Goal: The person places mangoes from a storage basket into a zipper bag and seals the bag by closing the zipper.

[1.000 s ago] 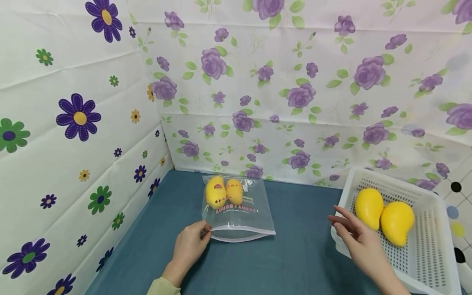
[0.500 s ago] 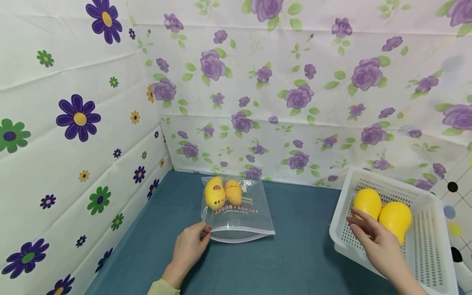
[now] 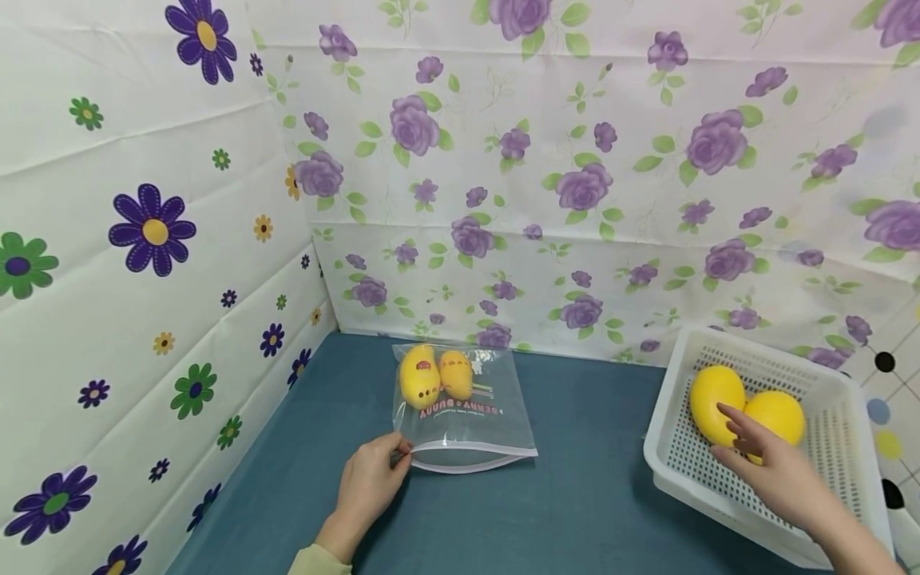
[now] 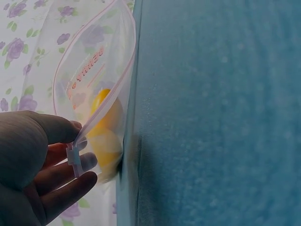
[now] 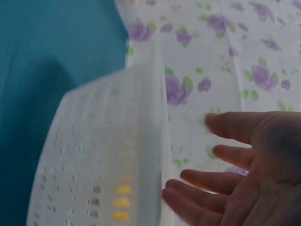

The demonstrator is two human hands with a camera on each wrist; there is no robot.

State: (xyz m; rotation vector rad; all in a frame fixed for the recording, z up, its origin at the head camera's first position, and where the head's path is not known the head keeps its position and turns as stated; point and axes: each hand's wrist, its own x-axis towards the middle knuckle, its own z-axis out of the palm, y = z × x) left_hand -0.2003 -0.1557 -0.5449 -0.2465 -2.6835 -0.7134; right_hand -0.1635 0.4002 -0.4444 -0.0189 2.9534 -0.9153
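A clear zip bag (image 3: 496, 423) with red print lies on the blue table, its white-edged mouth parted toward me. Inside are two mangoes, a larger one (image 3: 420, 377) on the left and a smaller one (image 3: 456, 375) beside it. At the mouth's left corner my left hand (image 3: 372, 475) pinches the rim, near the slider (image 4: 74, 156). Over the white basket (image 3: 664, 471) hovers my right hand (image 3: 779, 479), fingers spread and holding nothing. Two yellow mangoes lie there, the left one (image 3: 717, 403) in plain sight, the right one (image 3: 779, 415) partly hidden by the hand.
The blue table (image 3: 568, 495) stretches between bag and basket. Behind it hangs a white cloth (image 3: 525, 200) with purple roses, and a flower-printed cloth (image 3: 180, 319) closes the left side. The basket has raised, perforated walls.
My right hand has moved rightward, from the basket's left rim to above the mangoes. The left hand and the bag have kept their place.
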